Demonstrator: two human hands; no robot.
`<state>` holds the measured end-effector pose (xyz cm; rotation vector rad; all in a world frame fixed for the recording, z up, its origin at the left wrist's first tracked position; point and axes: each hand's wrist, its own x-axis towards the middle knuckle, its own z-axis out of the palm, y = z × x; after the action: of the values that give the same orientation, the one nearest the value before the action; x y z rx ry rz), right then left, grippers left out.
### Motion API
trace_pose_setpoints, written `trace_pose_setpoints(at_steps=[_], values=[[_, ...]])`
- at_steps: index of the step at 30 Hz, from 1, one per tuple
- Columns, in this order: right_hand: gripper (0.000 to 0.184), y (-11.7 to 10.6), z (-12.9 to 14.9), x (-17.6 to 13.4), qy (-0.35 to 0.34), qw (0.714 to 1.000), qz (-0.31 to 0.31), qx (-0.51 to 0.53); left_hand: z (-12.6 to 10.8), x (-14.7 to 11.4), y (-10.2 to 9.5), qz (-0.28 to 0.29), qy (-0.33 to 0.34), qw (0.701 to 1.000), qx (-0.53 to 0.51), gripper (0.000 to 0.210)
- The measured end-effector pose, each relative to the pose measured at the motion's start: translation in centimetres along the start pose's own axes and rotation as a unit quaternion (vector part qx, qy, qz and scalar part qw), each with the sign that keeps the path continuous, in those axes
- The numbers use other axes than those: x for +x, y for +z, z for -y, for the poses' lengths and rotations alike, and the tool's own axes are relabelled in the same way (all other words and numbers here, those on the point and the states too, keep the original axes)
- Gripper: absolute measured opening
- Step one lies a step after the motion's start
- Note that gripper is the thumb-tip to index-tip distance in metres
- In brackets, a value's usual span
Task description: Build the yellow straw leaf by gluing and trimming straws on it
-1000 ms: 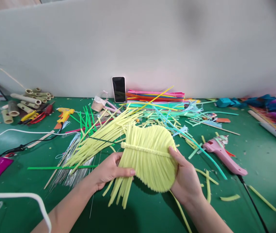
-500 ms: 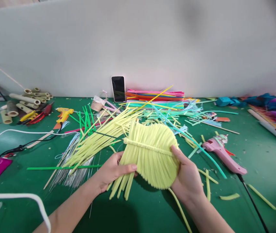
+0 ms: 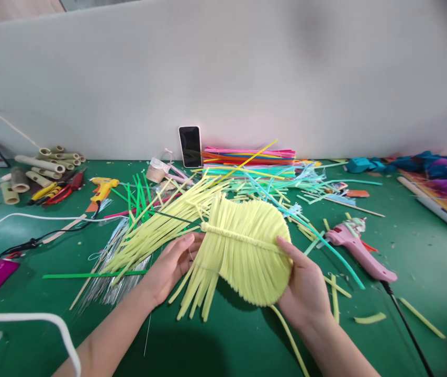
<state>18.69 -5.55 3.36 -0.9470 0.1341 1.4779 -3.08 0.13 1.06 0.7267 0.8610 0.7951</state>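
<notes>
A leaf-shaped piece made of pale yellow pipe cleaners [image 3: 253, 256] is held up over the table, with a pipe-cleaner rib along its middle and loose ends at lower left. My right hand [image 3: 305, 283] grips its rounded right side, thumb on the front and fingers behind. At the left edge, my left hand [image 3: 172, 267] is open, its thumb lifted off the front; its fingertips are partly hidden. A thin wire [image 3: 205, 268] loops across the loose ends near that hand. A dark green stem [image 3: 174, 216] reaches the rib's left end.
Loose yellow pipe cleaners [image 3: 160, 228] lie behind my left hand, with silver wires [image 3: 109, 285] beneath. A pink glue gun [image 3: 360, 248] rests at right, a yellow glue gun [image 3: 103, 188] at left. Bamboo tubes [image 3: 53, 165] and a phone [image 3: 190, 146] stand near the white wall [image 3: 223, 68].
My left hand has let go of the loose ends, its thumb moving up and left off the leaf-shaped piece. My right hand keeps its hold.
</notes>
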Motion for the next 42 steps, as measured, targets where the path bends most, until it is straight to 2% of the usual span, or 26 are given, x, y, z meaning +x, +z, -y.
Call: trace_pose_setpoints(at_steps=[3, 6, 9, 15, 23, 26, 31, 33, 36, 40, 42], values=[[0.045, -0.3, -0.6, 0.0, 0.003, 0.999, 0.027, -0.034, -0.2, 0.3, 0.1, -0.038, 0.030, 0.999, -0.019, 0.022], [0.043, -0.5, -1.1, -0.1, 0.006, 0.995, 0.059, -0.086, -0.2, 0.5, 0.2, -0.061, 0.032, 0.998, -0.015, 0.018], [0.035, -0.5, -1.3, -0.2, 0.015, 0.993, 0.066, -0.098, -0.2, 0.6, 0.2, -0.064, 0.029, 0.997, -0.010, 0.017], [0.032, -0.4, -1.0, -0.1, 0.026, 0.996, 0.025, -0.081, -0.2, 0.5, 0.3, -0.059, 0.015, 0.998, -0.012, 0.018], [0.034, -0.4, -0.9, -0.2, 0.025, 0.993, 0.030, -0.116, -0.2, 0.4, 0.3, -0.061, 0.008, 0.998, -0.012, 0.018], [0.038, -0.5, 0.1, -0.6, 0.033, 0.986, 0.057, -0.154, -0.3, 0.2, 0.3, -0.060, -0.002, 0.998, -0.009, 0.021], [0.048, -1.1, 2.3, -0.5, 0.036, 0.954, 0.178, -0.237, -0.8, -0.2, 0.4, -0.038, -0.023, 0.999, 0.025, 0.031], [0.048, -1.4, 2.5, -0.4, 0.038, 0.938, 0.190, -0.288, -1.0, -0.4, 0.4, -0.019, -0.042, 0.998, 0.044, 0.033], [0.044, -1.5, 1.9, -0.5, 0.056, 0.922, 0.178, -0.338, -0.8, -0.5, 0.2, -0.001, -0.077, 0.995, 0.069, 0.032], [0.051, -1.4, 0.8, -0.9, 0.088, 0.878, 0.249, -0.398, -0.5, -0.6, 0.1, 0.018, -0.102, 0.989, 0.101, 0.031], [0.052, -1.3, 0.6, -1.0, 0.089, 0.864, 0.262, -0.422, -0.6, -0.6, 0.1, 0.029, -0.099, 0.990, 0.092, 0.033]])
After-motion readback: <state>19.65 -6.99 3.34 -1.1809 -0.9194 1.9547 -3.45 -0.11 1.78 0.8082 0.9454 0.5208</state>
